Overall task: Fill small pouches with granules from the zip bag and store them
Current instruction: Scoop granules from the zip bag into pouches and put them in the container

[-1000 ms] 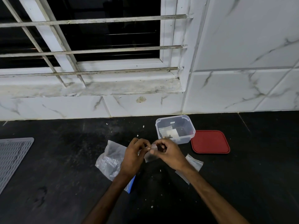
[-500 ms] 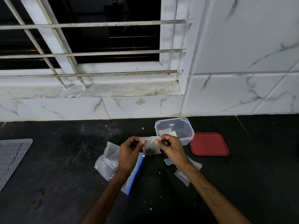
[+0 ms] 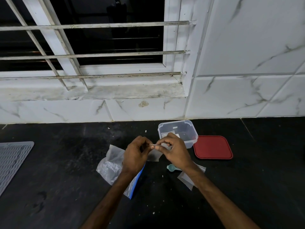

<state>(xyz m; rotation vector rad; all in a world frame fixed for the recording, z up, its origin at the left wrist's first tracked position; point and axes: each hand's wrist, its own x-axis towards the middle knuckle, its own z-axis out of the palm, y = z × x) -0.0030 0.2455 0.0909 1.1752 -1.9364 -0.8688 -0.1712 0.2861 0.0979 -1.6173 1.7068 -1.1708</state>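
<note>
Both hands, left (image 3: 135,154) and right (image 3: 175,150), pinch the pouch (image 3: 155,155) top, likely sealing it near the open box (image 3: 192,129) for storing.

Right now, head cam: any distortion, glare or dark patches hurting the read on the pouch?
Head view: wide-angle lens tilts the grey window bars; head view: dim light, the black stone countertop swallows detail; head view: no strong glare, but the small translucent pouch pinched between left hand and right hand is low-contrast, contents unreadable.
</note>
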